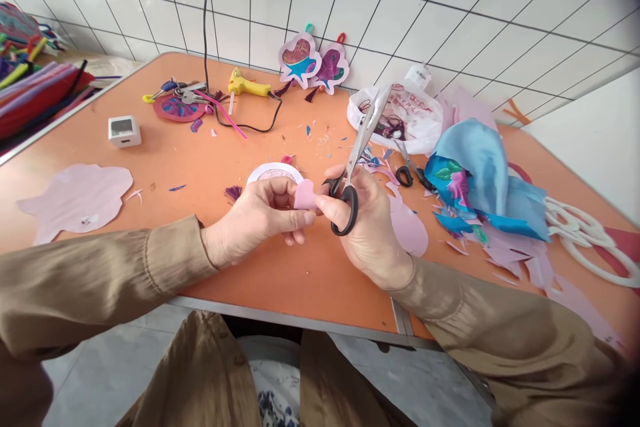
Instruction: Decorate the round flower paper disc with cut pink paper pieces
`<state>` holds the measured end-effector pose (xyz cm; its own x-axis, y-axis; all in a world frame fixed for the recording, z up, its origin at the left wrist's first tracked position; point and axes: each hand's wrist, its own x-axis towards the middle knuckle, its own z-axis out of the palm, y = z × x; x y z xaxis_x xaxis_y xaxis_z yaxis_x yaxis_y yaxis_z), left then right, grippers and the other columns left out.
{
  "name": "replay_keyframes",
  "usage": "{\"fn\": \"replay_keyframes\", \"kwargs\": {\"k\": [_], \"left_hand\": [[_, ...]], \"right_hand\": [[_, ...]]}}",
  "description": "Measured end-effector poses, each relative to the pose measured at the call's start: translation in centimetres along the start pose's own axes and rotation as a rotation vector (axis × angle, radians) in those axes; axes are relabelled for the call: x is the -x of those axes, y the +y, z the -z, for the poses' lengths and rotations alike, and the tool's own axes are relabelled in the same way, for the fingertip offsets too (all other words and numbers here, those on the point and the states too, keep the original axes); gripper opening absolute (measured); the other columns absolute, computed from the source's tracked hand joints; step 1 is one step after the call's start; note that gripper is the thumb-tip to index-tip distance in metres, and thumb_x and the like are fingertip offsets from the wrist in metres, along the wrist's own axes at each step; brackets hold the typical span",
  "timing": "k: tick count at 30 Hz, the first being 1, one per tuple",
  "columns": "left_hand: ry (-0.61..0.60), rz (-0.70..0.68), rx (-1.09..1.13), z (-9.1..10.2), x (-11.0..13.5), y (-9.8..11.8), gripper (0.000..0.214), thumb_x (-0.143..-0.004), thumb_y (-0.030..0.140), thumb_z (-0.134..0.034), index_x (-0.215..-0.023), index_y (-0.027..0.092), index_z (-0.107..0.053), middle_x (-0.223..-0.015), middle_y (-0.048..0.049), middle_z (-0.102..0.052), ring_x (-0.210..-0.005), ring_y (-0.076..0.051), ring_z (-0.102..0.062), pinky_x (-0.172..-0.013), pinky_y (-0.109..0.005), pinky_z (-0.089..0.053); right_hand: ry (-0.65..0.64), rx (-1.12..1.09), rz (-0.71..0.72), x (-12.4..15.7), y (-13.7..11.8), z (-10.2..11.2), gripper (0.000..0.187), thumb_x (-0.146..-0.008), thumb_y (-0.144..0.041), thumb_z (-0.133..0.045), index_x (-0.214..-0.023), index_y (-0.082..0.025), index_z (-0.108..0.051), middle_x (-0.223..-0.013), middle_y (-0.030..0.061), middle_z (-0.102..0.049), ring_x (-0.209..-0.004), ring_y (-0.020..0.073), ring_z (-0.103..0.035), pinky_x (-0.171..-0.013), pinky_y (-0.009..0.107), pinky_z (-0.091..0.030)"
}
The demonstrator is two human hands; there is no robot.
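Between the thumb and fingers of my left hand (263, 210) is a small pink piece of felt or foam (305, 195) with a rounded top. My right hand (367, 223) holds black-handled scissors (364, 137), their blades pointing up and away from me. The right fingertips also touch the edge of the pink piece. Behind my left hand lies a white-rimmed round ornament (274, 172) with a pink loop, partly hidden by the fingers. A purple tassel (233, 193) lies beside it.
A yellow glue gun (249, 83) with a black cord lies at the back. Two star-shaped ornaments (300, 60) lean on the tiled wall. Blue satin fabric (480, 160), pink offcuts (407, 223) and a white plastic bag (415, 120) lie right. A pink sheet (83, 197) and white box (125, 131) are left.
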<state>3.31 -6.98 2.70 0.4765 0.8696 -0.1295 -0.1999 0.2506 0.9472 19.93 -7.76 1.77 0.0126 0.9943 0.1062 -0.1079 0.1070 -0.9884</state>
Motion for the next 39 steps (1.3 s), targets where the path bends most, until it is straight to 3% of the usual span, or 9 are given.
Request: {"fn": "replay_keyframes", "kwargs": {"k": [6, 15, 20, 29, 34, 39], "left_hand": [[0.028, -0.031, 0.024, -0.2, 0.0, -0.2, 0.034, -0.064, 0.029, -0.090, -0.071, 0.014, -0.060, -0.058, 0.0021, -0.065, -0.045, -0.008, -0.061, -0.043, -0.017, -0.048], [-0.034, 0.087, -0.048, -0.1, 0.2, 0.2, 0.022, -0.067, 0.022, -0.081, -0.065, 0.015, -0.060, -0.051, 0.0050, -0.059, -0.040, -0.007, -0.056, -0.041, -0.017, -0.044], [-0.042, 0.129, -0.118, -0.1, 0.1, 0.3, 0.019, -0.064, 0.018, -0.077, -0.063, 0.017, -0.058, -0.047, 0.0055, -0.056, -0.039, -0.007, -0.053, -0.041, -0.017, -0.043], [0.015, 0.063, -0.109, -0.7, 0.4, 0.3, 0.025, -0.065, 0.023, -0.083, -0.076, 0.015, -0.062, -0.062, 0.0052, -0.059, -0.049, -0.006, -0.055, -0.046, -0.017, -0.045], [0.023, 0.052, -0.063, -0.5, 0.2, 0.1, 0.030, -0.065, 0.030, -0.088, -0.074, 0.015, -0.063, -0.068, 0.0004, -0.068, -0.048, -0.009, -0.062, -0.043, -0.018, -0.048], [0.028, 0.058, -0.006, -0.3, 0.2, 0.1, 0.021, -0.070, 0.022, -0.083, -0.071, 0.014, -0.064, -0.072, -0.0006, -0.074, -0.046, -0.009, -0.063, -0.040, -0.018, -0.048]], "right_hand": [[-0.060, 0.009, -0.007, 0.3, -0.1, -0.1, 0.032, -0.066, -0.023, -0.079, -0.090, -0.025, -0.058, -0.069, -0.0081, -0.062, -0.058, 0.0102, -0.057, -0.054, 0.026, -0.046], [-0.131, 0.064, 0.121, 0.3, -1.4, 0.7, 0.036, -0.071, -0.020, -0.084, -0.096, -0.029, -0.059, -0.076, -0.0042, -0.072, -0.073, 0.0163, -0.069, -0.069, 0.032, -0.055], [-0.157, 0.155, 0.081, 0.5, -1.7, 0.3, 0.036, -0.068, -0.022, -0.086, -0.092, -0.029, -0.060, -0.070, -0.0047, -0.068, -0.061, 0.0142, -0.061, -0.058, 0.030, -0.050], [0.022, 0.010, 0.044, -0.1, -0.7, 0.1, 0.032, -0.065, -0.017, -0.075, -0.090, -0.027, -0.058, -0.072, -0.0076, -0.063, -0.065, 0.0110, -0.060, -0.060, 0.026, -0.052], [0.011, -0.058, -0.033, 0.0, -0.4, -0.1, 0.036, -0.063, -0.016, -0.075, -0.091, -0.027, -0.056, -0.072, -0.0092, -0.062, -0.060, 0.0105, -0.060, -0.054, 0.026, -0.052], [-0.017, -0.036, -0.043, 0.1, -0.7, -0.1, 0.036, -0.063, -0.020, -0.079, -0.091, -0.026, -0.056, -0.073, -0.0088, -0.061, -0.058, 0.0099, -0.059, -0.053, 0.026, -0.050]]}}
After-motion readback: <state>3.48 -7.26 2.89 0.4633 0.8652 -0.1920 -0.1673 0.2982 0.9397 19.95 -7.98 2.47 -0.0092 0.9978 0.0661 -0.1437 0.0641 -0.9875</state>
